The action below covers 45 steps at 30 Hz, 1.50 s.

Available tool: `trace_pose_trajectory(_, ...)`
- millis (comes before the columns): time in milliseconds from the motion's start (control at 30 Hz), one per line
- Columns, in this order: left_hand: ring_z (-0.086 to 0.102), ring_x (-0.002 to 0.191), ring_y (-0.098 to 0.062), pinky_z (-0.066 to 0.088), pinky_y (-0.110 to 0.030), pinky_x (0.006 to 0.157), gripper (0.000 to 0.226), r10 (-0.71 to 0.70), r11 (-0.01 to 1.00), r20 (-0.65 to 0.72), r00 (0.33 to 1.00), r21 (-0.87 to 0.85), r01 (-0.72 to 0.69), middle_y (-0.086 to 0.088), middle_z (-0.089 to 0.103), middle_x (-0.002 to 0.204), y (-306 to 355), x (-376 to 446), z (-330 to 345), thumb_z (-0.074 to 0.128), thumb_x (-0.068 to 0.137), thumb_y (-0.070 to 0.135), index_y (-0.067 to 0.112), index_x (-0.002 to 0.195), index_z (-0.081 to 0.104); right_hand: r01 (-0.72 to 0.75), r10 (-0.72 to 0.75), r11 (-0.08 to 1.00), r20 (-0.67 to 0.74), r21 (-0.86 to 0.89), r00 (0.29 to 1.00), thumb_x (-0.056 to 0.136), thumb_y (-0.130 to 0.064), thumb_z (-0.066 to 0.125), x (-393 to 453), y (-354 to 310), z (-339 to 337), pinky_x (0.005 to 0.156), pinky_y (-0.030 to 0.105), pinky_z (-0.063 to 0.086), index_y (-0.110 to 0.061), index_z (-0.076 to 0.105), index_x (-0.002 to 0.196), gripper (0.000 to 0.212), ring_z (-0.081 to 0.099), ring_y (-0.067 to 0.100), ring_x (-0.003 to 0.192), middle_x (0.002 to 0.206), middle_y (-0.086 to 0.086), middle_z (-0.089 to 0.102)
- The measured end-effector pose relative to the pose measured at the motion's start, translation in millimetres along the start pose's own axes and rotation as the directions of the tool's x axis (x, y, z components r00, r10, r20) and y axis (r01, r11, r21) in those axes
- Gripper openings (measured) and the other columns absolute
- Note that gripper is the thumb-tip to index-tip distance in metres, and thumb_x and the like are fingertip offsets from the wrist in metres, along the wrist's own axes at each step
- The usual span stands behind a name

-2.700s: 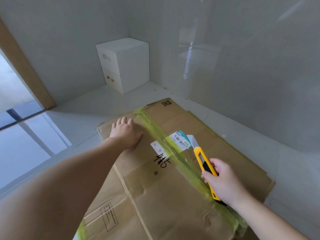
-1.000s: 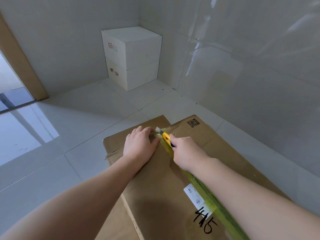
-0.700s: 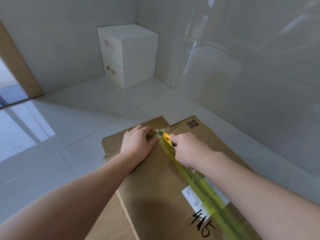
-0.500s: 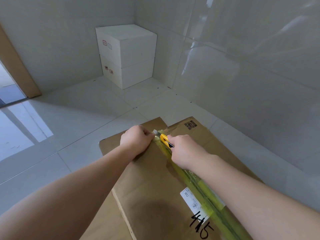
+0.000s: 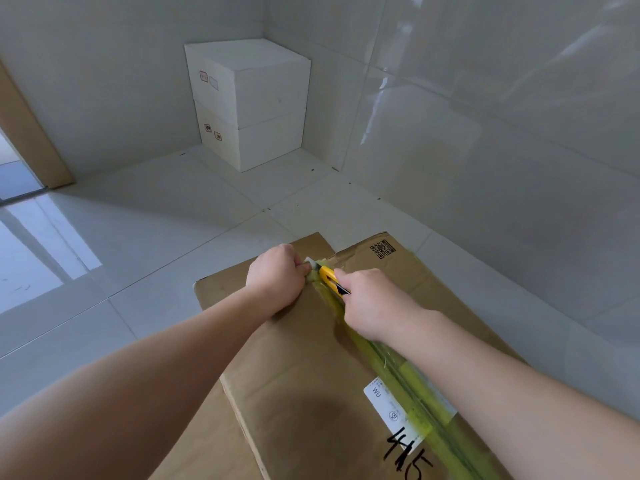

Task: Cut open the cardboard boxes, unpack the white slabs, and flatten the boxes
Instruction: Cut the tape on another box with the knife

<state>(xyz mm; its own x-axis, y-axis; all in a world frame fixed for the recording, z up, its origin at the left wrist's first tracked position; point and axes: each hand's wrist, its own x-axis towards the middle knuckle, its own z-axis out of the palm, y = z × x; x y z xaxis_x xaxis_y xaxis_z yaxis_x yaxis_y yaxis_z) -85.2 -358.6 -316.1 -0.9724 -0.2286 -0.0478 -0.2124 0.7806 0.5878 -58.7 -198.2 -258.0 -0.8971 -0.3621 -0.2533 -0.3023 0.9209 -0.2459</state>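
Note:
A large brown cardboard box lies flat on the floor, sealed along its middle by a strip of yellow-green tape. My right hand grips a yellow utility knife with its blade at the far end of the taped seam. My left hand rests on the box top just left of the blade, fingers curled into a fist. Whether they pinch the tape is hidden. A white label and the handwritten "415" sit near the seam. No white slabs are in view.
Two white boxes are stacked in the far corner against the tiled walls. A wooden door frame stands at the left. A second cardboard sheet lies under the box. The glossy wall runs close along the box's right side.
My right hand carried the knife from the near part of the seam to its far end. My left hand went from a flat palm to a curled fist beside the blade.

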Motion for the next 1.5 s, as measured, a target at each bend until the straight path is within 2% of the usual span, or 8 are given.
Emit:
trace_pose_trajectory(133, 0.049, 0.065, -0.016, 0.030, -0.026, 0.051, 0.028, -0.017, 0.998, -0.004, 1.000, -0.061, 0.017, 0.005, 0.054, 0.067, -2, -1, 6, 0.059, 0.090, 0.034, 0.022, 0.067, 0.049, -0.022, 0.023, 1.000, 0.013, -0.017, 1.000, 0.091, -0.003, 0.045, -8, 6, 1, 0.074, 0.038, 0.056, -0.013, 0.049, 0.132, 0.043, 0.061, 0.032, 0.093, 0.120, 0.016, 0.056)
trace_pose_trajectory(333, 0.051, 0.072, -0.020, 0.032, -0.028, 0.057, 0.022, -0.032, 0.998, -0.043, 0.999, -0.051, 0.029, 0.005, 0.055, 0.071, -3, 3, 5, 0.059, 0.089, 0.037, 0.018, 0.077, 0.056, -0.023, 0.023, 1.000, -0.001, -0.003, 1.000, 0.090, -0.004, 0.045, 3, -4, -1, 0.079, 0.036, 0.054, -0.011, 0.051, 0.130, 0.041, 0.059, 0.033, 0.099, 0.122, 0.015, 0.054)
trace_pose_trajectory(500, 0.048, 0.074, -0.017, 0.031, -0.028, 0.060, 0.022, -0.030, 0.996, -0.026, 0.999, -0.086, 0.028, 0.012, 0.049, 0.071, -5, 2, 7, 0.059, 0.088, 0.035, 0.024, 0.072, 0.049, -0.018, 0.018, 1.000, -0.030, -0.006, 0.999, 0.090, -0.003, 0.043, -16, 5, 11, 0.070, 0.036, 0.055, -0.017, 0.040, 0.141, 0.053, 0.060, 0.027, 0.084, 0.106, 0.009, 0.060)
trace_pose_trajectory(667, 0.049, 0.078, -0.016, 0.033, -0.026, 0.065, 0.016, -0.034, 0.993, -0.035, 0.999, -0.118, 0.030, 0.013, 0.050, 0.074, -7, 1, 9, 0.060, 0.088, 0.034, 0.020, 0.080, 0.056, 0.018, -0.016, 1.000, -0.075, 0.024, 0.997, 0.092, -0.005, 0.043, -25, 9, 22, 0.069, 0.027, 0.047, -0.019, 0.027, 0.150, 0.062, 0.056, 0.022, 0.087, 0.110, 0.005, 0.059)
trace_pose_trajectory(867, 0.048, 0.075, -0.016, 0.031, -0.027, 0.060, 0.019, -0.040, 0.991, -0.067, 0.997, -0.132, 0.031, 0.011, 0.052, 0.073, -8, -1, 7, 0.062, 0.087, 0.036, 0.020, 0.078, 0.056, 0.035, -0.028, 0.997, -0.099, 0.065, 0.995, 0.092, -0.005, 0.044, -20, 8, 25, 0.072, 0.025, 0.044, -0.018, 0.027, 0.150, 0.062, 0.057, 0.023, 0.097, 0.114, 0.006, 0.058)
trace_pose_trajectory(1033, 0.049, 0.076, -0.015, 0.032, -0.026, 0.058, 0.018, -0.038, 0.991, -0.051, 0.998, -0.131, 0.031, 0.011, 0.054, 0.075, -8, -4, 5, 0.061, 0.087, 0.036, 0.021, 0.079, 0.057, 0.056, -0.047, 0.996, -0.127, 0.072, 0.991, 0.093, -0.007, 0.043, -34, 18, 33, 0.070, 0.021, 0.037, -0.017, 0.023, 0.151, 0.062, 0.047, 0.016, 0.088, 0.107, 0.001, 0.054)
trace_pose_trajectory(1300, 0.049, 0.069, -0.010, 0.033, -0.025, 0.054, 0.019, -0.039, 0.990, -0.069, 0.997, -0.141, 0.029, 0.008, 0.055, 0.073, -7, -6, 1, 0.060, 0.088, 0.035, 0.022, 0.075, 0.054, 0.073, -0.053, 0.987, -0.142, 0.143, 0.988, 0.095, -0.008, 0.043, -25, 14, 27, 0.074, 0.020, 0.040, -0.017, 0.028, 0.150, 0.058, 0.053, 0.016, 0.098, 0.114, 0.003, 0.058)
trace_pose_trajectory(1500, 0.049, 0.066, -0.009, 0.033, -0.025, 0.052, 0.023, -0.002, 0.982, -0.098, 0.995, -0.188, -0.017, 0.004, 0.055, 0.070, -6, -8, -3, 0.059, 0.089, 0.035, 0.021, 0.073, 0.049, 0.100, -0.086, 0.991, -0.146, 0.091, 0.986, 0.093, -0.008, 0.043, -28, 15, 19, 0.067, 0.025, 0.037, -0.019, 0.026, 0.150, 0.061, 0.046, 0.017, 0.086, 0.097, -0.002, 0.050)
